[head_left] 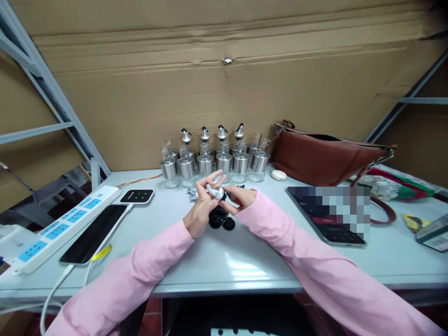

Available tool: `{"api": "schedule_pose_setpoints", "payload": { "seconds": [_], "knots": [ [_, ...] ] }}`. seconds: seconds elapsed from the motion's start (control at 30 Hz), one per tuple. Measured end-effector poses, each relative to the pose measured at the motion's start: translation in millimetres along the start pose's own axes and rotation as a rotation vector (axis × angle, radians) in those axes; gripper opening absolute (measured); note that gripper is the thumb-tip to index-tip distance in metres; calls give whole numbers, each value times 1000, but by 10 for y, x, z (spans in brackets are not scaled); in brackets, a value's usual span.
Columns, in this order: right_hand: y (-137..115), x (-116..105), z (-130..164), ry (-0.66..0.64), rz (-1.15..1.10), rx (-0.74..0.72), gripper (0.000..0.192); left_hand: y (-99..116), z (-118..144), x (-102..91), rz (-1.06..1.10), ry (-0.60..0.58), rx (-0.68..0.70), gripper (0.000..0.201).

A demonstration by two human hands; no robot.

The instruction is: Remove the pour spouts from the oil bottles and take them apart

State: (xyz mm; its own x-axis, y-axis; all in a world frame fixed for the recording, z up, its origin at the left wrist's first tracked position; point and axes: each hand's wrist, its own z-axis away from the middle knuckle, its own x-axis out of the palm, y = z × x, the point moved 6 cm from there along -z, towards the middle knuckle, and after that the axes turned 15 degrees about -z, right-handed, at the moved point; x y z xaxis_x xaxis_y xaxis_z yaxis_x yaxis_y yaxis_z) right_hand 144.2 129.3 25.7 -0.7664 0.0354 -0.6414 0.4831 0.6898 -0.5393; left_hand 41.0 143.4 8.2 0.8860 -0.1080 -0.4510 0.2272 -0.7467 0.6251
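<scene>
A wall of brown corrugated cardboard [224, 84] sheets, creased in horizontal bands, closes off the back. Grey metal shelving struts [52, 98] slant up at the left, and another grey frame [416, 93] stands at the right. The pale grey table [227, 266] reflects overhead light in glossy patches.

Glossy metal spout cap [214, 191], matt black rubber rings [221, 219], glass bottles [205, 164] with brushed-metal sleeves, smooth brown leather bag [315, 161].

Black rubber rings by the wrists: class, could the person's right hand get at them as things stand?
Probably yes. The black rubber rings lie uncovered on the table just under the right hand, but its fingers share a silver spout cap with the left hand.
</scene>
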Motion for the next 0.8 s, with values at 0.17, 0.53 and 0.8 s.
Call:
{"api": "schedule_pose_setpoints", "payload": {
  "seconds": [0.17,0.53,0.8],
  "knots": [
    [30,-124,-98,32,152,-247,22,84,-29,-159,-432,3,249,23],
    [178,-22,-28,-24,346,-381,28,131,-17,-158,-719,41,365,30],
    [171,-32,0,-25,394,-533,21,73,-58,-122,-537,-43,306,32]
  ]
}}
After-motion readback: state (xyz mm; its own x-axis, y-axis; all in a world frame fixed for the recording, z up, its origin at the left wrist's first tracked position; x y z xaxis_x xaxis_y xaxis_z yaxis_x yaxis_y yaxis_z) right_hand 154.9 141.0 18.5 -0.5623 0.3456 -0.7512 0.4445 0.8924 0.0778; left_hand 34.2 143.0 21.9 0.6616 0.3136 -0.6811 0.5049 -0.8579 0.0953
